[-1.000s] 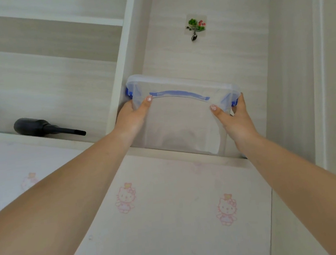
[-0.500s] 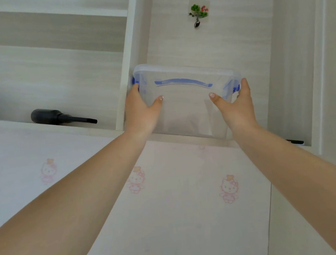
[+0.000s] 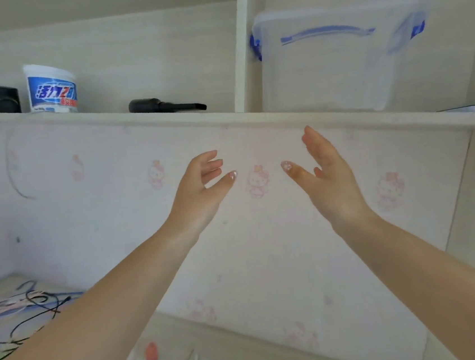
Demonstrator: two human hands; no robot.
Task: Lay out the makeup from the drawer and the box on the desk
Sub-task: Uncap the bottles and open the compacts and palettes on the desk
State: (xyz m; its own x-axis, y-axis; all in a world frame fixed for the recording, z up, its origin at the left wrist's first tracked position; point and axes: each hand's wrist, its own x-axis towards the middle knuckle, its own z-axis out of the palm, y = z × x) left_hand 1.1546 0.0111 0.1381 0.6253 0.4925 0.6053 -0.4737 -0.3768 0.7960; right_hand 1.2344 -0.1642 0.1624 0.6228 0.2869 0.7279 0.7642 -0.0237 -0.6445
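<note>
The white tub (image 3: 51,88) label's characters are illegible.

Both forearms bare, no sleeves/watch/rings. L hand (image 3: 199,189) & R hand (image 3: 329,176): pale glossy decorated thumbnails.

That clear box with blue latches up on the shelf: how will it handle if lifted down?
The clear box looks empty, so probably light. Its smooth plastic walls may be slippery. The blue handle on its lid likely offers a safer hold.
</note>
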